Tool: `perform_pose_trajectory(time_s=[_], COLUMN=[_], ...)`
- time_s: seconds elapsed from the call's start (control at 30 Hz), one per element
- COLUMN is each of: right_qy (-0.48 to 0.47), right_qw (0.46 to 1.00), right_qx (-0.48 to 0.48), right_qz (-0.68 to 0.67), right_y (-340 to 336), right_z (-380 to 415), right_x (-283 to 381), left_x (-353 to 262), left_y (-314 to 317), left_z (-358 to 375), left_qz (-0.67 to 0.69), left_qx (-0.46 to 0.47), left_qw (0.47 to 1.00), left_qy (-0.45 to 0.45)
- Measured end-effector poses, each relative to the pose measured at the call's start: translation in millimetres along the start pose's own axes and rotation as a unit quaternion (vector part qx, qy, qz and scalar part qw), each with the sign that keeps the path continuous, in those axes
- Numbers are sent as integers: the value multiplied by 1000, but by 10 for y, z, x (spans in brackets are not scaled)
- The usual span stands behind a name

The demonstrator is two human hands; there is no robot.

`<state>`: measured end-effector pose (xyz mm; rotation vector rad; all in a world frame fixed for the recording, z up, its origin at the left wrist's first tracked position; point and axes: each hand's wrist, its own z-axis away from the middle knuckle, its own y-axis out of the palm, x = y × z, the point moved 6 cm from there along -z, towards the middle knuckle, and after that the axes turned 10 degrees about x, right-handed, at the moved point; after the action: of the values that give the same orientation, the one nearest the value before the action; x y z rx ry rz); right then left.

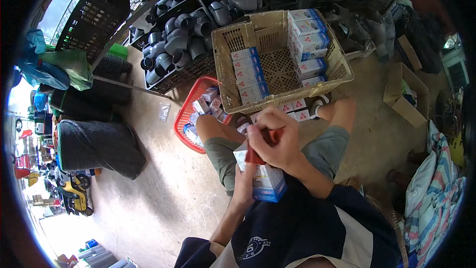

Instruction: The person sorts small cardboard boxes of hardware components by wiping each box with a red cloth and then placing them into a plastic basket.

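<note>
We're over a smooth, pale floor (119,208) here, daylight glaring along the left edge. We've got dark pipe elbows (178,44) crated ahead, a striped sheet (431,193) bunched at right.

Basket (180,113) left of crate (280,67), boxes (251,77) in both; fittings (177,43) behind basket.

I have one view, worn on the person's head, looking forward and steeply down over the navy shirt (297,223) at the lower edge. It takes in the left hand (243,181) and right hand (280,141) from close above, near the centre. Farther forward it faces the beige crate (280,62) and, at the top, dark pipe fittings (178,42). The lens is very wide: its round edge curves the surroundings, with bright daylight along the left side.
</note>
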<state>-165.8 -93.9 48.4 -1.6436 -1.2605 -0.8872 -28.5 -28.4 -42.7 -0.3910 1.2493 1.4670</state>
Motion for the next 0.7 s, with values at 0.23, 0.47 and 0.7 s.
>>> perform_pose_trajectory(time_s=[0.23,0.47,0.7], right_qy=[-64,-48,-142], right_qw=[989,999,983], right_qx=[135,-1,-5], right_qz=[15,13,116], right_y=[207,-39,16], right_z=[391,148,360], right_x=[60,-18,82], left_x=[-486,-168,-481], left_y=[-210,-46,89], left_z=[-241,-215,-386], left_qz=[186,-46,203], left_qx=[-17,3,-42], left_qw=[977,997,975], left_qy=[102,65,81])
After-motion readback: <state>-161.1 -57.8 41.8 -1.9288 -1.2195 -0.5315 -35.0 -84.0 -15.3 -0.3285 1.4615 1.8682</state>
